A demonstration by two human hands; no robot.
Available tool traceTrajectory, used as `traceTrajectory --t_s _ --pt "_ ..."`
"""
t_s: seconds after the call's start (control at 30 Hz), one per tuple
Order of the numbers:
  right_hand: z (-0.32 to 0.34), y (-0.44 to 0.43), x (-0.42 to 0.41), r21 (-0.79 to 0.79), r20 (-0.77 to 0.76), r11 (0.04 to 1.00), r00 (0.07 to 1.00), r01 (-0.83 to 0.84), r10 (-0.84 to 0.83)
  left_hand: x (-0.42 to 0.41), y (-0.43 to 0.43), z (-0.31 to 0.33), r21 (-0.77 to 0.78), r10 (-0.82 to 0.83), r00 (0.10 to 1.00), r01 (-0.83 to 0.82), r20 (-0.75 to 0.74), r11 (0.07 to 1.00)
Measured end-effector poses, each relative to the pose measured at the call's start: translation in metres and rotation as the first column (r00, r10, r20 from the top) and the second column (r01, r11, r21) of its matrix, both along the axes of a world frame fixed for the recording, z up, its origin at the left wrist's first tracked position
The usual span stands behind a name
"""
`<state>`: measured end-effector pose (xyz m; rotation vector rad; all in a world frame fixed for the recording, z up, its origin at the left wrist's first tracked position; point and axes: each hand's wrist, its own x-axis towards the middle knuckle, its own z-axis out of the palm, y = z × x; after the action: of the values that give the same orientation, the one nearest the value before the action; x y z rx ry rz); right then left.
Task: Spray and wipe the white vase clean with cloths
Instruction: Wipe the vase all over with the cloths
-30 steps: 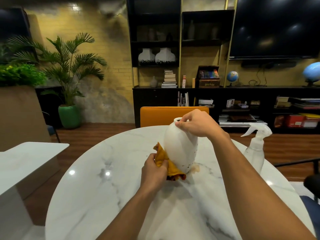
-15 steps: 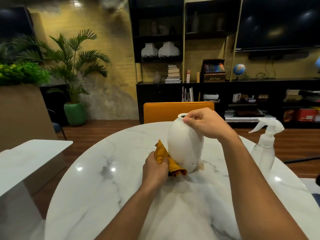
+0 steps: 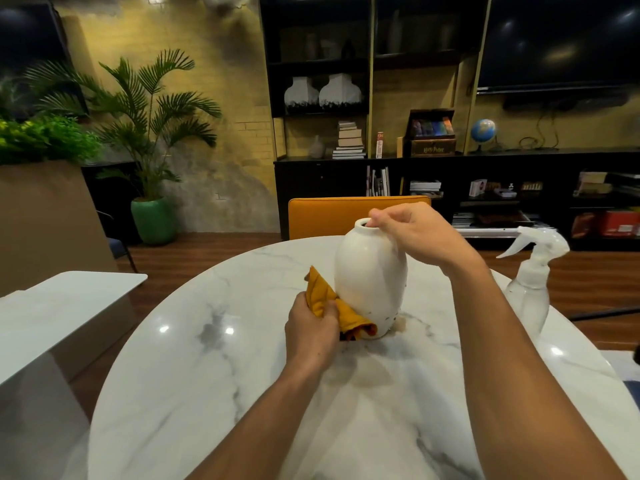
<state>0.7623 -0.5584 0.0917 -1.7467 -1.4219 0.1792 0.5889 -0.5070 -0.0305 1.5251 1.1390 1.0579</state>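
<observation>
On the marble table (image 3: 194,410), the white vase (image 3: 370,282) stands upright. The right hand (image 3: 420,233) pinches its rim, and the left hand (image 3: 313,327) presses a yellow cloth (image 3: 323,297) to its lower side, fingers (image 3: 329,310) curled round it. Steady the rim and rub firmly over the dark specks (image 3: 386,316) near the base.

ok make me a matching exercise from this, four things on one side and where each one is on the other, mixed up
1 white vase
2 mustard cloth
3 spray bottle
4 orange chair

a beyond the far edge of the table
b gripped by the left hand, against the lower side of the white vase
c upright, right hand holding its rim
d standing at the right side of the table, untouched

Pairs: 1-c, 2-b, 3-d, 4-a
</observation>
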Motion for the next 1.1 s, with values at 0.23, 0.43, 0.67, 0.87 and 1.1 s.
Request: traceTrajectory --t_s 0.23,0.43,0.67,0.87,1.1 --pt "-0.006 0.007 -0.005 0.015 0.118 0.995 0.988 0.103 -0.104 0.003 -0.005 -0.007 -0.08 -0.055 0.995 0.049 -0.08 0.996" --pt "-0.007 0.003 0.0 0.016 0.099 0.996 0.992 0.082 -0.083 0.006 -0.01 -0.002 0.019 -0.039 0.997 0.04 -0.069 0.999" --pt "-0.004 0.0 -0.002 0.002 0.092 0.997 0.993 0.081 -0.08 0.01 -0.006 -0.002 -0.044 -0.025 0.995 0.02 -0.1 0.999" --pt "-0.003 0.002 -0.004 -0.013 0.089 0.993 0.989 0.119 -0.117 0.012 -0.013 -0.006 -0.035 -0.047 0.994 0.044 -0.098 0.998" --pt "-0.007 0.006 -0.007 0.049 0.067 0.982 0.98 0.185 -0.188 0.011 -0.007 -0.002 -0.036 -0.014 0.995 0.01 -0.1 0.999"
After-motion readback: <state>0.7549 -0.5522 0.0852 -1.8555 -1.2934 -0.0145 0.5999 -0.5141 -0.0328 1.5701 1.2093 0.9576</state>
